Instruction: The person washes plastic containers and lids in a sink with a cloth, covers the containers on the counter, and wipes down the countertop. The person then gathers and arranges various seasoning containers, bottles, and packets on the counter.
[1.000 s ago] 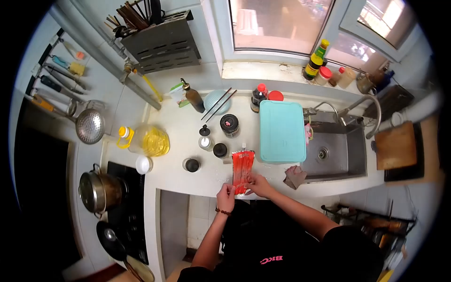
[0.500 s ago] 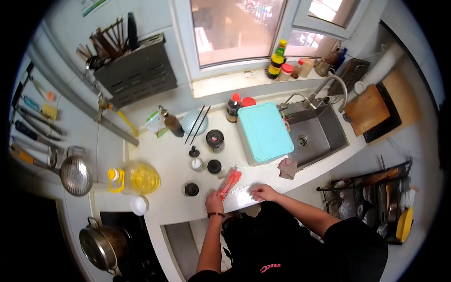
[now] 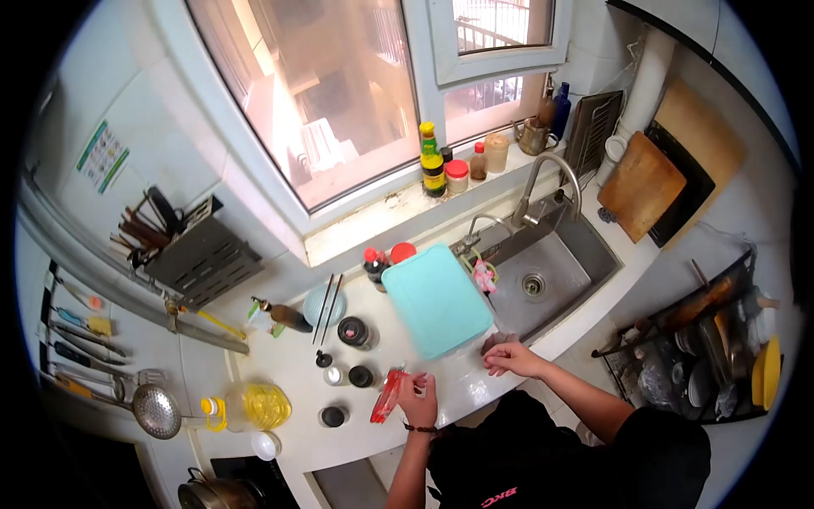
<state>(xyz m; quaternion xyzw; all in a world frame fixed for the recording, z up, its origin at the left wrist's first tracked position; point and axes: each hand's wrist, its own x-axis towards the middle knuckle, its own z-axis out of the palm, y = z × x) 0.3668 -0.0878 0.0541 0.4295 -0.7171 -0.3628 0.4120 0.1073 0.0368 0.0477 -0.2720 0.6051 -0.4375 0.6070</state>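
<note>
My left hand (image 3: 418, 399), with a dark beaded bracelet at the wrist, is closed on a red plastic packet (image 3: 387, 397) at the counter's front edge. Over the counter to the right is my right hand (image 3: 514, 359), fingers loosely bent and slightly apart, with nothing visible in them. It partly covers a crumpled brownish cloth (image 3: 493, 340). Behind the hands lies a container with a turquoise lid (image 3: 437, 301). Left of the packet are a black-capped jar (image 3: 362, 376), another dark-lidded jar (image 3: 334, 416) and a larger dark jar (image 3: 354, 332).
A steel sink (image 3: 585, 276) is set into the counter at the right. Dark chopsticks (image 3: 327, 310) rest across a pale blue bowl (image 3: 315, 299). An oil jug (image 3: 259, 405) is at the left. Bottles, including a yellow-capped one (image 3: 432, 165), line the windowsill.
The view has shifted. My left hand has lifted the packet slightly and turned over it. My right hand has moved right, up to the cloth beside the turquoise-lidded container.
</note>
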